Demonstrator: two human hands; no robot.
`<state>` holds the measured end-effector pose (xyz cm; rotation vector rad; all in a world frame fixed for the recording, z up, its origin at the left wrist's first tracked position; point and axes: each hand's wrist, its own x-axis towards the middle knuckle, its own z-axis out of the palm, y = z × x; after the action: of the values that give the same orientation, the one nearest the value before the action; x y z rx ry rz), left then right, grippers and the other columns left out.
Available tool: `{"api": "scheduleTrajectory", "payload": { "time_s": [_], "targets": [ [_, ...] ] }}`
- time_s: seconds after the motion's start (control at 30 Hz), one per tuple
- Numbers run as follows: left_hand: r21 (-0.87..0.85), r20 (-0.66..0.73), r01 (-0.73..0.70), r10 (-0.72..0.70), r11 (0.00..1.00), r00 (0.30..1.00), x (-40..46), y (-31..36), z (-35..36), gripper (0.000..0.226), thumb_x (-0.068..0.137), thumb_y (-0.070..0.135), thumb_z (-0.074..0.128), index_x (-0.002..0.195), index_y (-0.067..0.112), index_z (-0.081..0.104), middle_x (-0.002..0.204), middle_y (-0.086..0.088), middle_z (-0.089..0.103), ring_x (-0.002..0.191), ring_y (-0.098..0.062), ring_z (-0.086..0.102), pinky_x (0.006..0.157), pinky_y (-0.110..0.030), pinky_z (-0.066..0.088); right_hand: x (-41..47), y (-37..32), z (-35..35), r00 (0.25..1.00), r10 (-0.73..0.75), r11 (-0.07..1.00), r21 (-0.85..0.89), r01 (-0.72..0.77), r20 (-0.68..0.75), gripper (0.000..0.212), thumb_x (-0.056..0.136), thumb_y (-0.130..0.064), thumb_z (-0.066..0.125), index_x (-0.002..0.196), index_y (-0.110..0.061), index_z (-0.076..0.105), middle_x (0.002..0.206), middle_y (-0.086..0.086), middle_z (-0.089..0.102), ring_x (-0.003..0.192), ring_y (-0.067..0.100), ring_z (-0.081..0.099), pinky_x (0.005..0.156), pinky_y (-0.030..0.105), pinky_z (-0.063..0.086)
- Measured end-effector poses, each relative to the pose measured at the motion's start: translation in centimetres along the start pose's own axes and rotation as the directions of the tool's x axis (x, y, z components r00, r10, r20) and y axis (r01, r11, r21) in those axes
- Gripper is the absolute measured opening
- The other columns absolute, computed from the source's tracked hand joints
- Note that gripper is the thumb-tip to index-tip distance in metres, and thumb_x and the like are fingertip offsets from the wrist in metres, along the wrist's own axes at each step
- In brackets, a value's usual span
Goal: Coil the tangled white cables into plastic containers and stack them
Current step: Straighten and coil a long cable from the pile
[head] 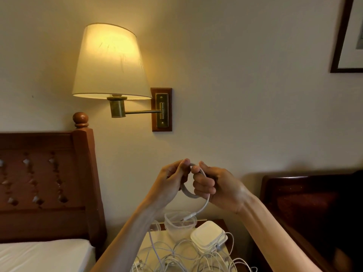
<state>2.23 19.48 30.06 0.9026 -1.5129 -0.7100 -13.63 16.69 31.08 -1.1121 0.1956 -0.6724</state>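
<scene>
Cable (pixel 193 190) was held up above the tabletop (pixel 223 222), half coiled, the left hand (pixel 172 178) and right hand (pixel 213 185) each in a pinching grip on its loop. One open container (pixel 179 222) waited below beside stacked lidded ones (pixel 208 235). A tangle (pixel 176 258) still lay loose, so most coiling seemed left.

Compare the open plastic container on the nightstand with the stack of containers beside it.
The open container stands alone, with no lid on, clear enough to see through; the lidded stack is several containers piled up, closed by a white lid on top. The open one sits nearer the wall, right under the cable end hanging from the right hand; the stack sits to its right, touching the loose cables. Both are plastic and rest on the nightstand.
</scene>
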Motion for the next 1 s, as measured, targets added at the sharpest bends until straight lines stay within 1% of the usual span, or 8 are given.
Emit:
{"api": "scheduleTrajectory", "payload": {
  "time_s": [0.13,0.37,0.5,0.57,0.63,0.73,0.93,1.0],
  "targets": [
    [0.099,0.033,-0.026,0.023,0.995,0.999,0.4,-0.8,-1.0,0.046,0.098,0.04,0.044,0.089,0.002,0.068,0.052,0.01,0.044,0.05,-0.011,0.03,0.047,-0.022,0.024,-0.2,-0.5,0.4,0.996,-0.03,0.999,-0.022,0.028,-0.083,0.038,0.103,-0.025,0.031,0.074,-0.015,0.053,0.055,-0.007,0.021,0.046,0.008,0.019,0.046,0.023,0.02],
    [0.317,0.044,-0.068,0.057,0.946,0.997,-2.0,-5.8,-5.7,0.038,0.1,0.041,0.045,0.074,0.018,0.061,0.058,0.006,0.038,0.053,-0.007,0.034,0.049,-0.021,0.027,-1.7,-4.8,-0.3,0.974,-0.101,0.99,0.075,0.119,-0.203,0.033,0.097,-0.023,0.034,0.069,-0.017,0.051,0.057,-0.009,0.01,0.048,0.009,0.007,0.041,0.022,0.016],
    [0.363,-0.045,-0.037,0.057,0.931,0.997,-2.9,-7.0,-8.1,0.047,0.088,0.067,0.045,0.072,0.025,0.059,0.054,0.004,0.037,0.049,-0.012,0.032,0.048,-0.026,0.026,-2.4,-6.2,-1.3,0.956,-0.152,0.984,0.052,0.17,-0.251,0.032,0.099,-0.026,0.037,0.072,-0.017,0.051,0.051,-0.009,0.023,0.044,0.008,0.014,0.039,0.02,0.026],
    [0.504,0.02,-0.103,0.108,0.858,0.994,-2.9,-6.3,-7.7,0.047,0.088,0.069,0.042,0.071,0.029,0.059,0.055,0.008,0.045,0.049,-0.007,0.038,0.049,-0.026,0.031,-2.2,-6.1,-1.2,0.952,-0.178,0.984,-0.025,0.178,-0.25,0.03,0.1,-0.028,0.037,0.076,-0.016,0.05,0.053,-0.008,0.027,0.043,0.007,0.025,0.044,0.02,0.03],
    [0.623,0.202,-0.239,0.142,0.745,0.969,-3.1,-4.0,-5.9,0.042,0.094,0.057,0.046,0.068,0.026,0.058,0.055,0.014,0.051,0.049,-0.003,0.045,0.051,-0.022,0.035,-1.6,-5.3,-1.0,0.938,-0.223,0.966,-0.191,0.175,-0.266,0.033,0.104,-0.028,0.033,0.079,-0.015,0.05,0.055,-0.004,0.035,0.047,0.01,0.036,0.05,0.022,0.036],
    [0.634,0.385,-0.44,0.234,0.636,0.893,-3.0,0.5,-3.0,0.032,0.098,0.036,0.054,0.067,0.026,0.054,0.057,0.018,0.05,0.053,-0.001,0.05,0.055,-0.013,0.035,-0.8,-3.7,-0.3,0.917,-0.325,0.835,-0.525,0.163,-0.233,0.036,0.106,-0.028,0.03,0.084,-0.013,0.053,0.064,0.004,0.057,0.06,0.018,0.056,0.063,0.027,0.05],
    [0.608,0.377,-0.592,0.464,0.529,0.802,-1.5,4.4,-1.9,0.027,0.099,0.036,0.05,0.084,0.022,0.068,0.074,0.023,0.053,0.065,0.001,0.054,0.059,-0.017,0.044,-0.3,-1.5,0.6,0.946,-0.311,0.581,-0.807,0.111,-0.094,0.041,0.105,-0.029,0.033,0.084,-0.009,0.062,0.065,0.002,0.066,0.063,0.017,0.064,0.072,0.032,0.051],
    [0.66,0.308,-0.575,0.523,0.484,0.794,-1.1,3.9,-2.1,0.025,0.099,0.035,0.051,0.088,0.022,0.068,0.076,0.022,0.054,0.066,0.0,0.054,0.058,-0.019,0.045,-0.4,-1.3,0.7,0.956,-0.287,0.587,-0.8,0.123,-0.064,0.043,0.104,-0.032,0.034,0.081,-0.01,0.062,0.06,0.003,0.061,0.057,0.018,0.058,0.07,0.035,0.048]
  ]
}}
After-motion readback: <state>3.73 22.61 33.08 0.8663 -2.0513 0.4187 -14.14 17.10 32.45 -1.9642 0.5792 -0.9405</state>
